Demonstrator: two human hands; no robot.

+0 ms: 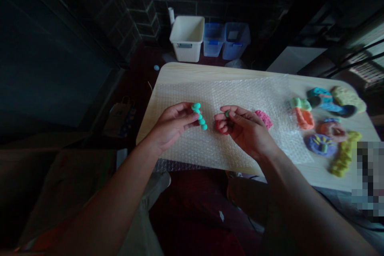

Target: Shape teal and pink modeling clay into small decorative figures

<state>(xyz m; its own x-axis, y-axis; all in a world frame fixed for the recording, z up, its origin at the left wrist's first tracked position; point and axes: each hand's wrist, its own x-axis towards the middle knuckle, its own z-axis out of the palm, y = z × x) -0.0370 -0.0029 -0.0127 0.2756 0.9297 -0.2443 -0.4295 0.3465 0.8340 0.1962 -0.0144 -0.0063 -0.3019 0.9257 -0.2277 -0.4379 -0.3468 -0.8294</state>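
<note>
My left hand (174,126) is closed in a pinch on a short chain of mint-green clay balls (202,121), which sticks out above and below the thumb. To its right, my right hand (244,128) pinches a small green clay piece (227,114) between thumb and fingers. Both hands are above the bubble wrap (192,148) on the table. A red clay lump (220,127) shows beneath my right fingers, partly hidden by them. Behind that hand lies a bumpy pink clay lump (264,119), also partly covered.
Several colourful clay shapes stand on the pale wooden table (300,180) at the right, among them an orange one (305,119), a purple disc (321,145) and a yellow strip (345,156). Past the far edge are a white bin (187,50) and two blue-tinted clear boxes (213,40).
</note>
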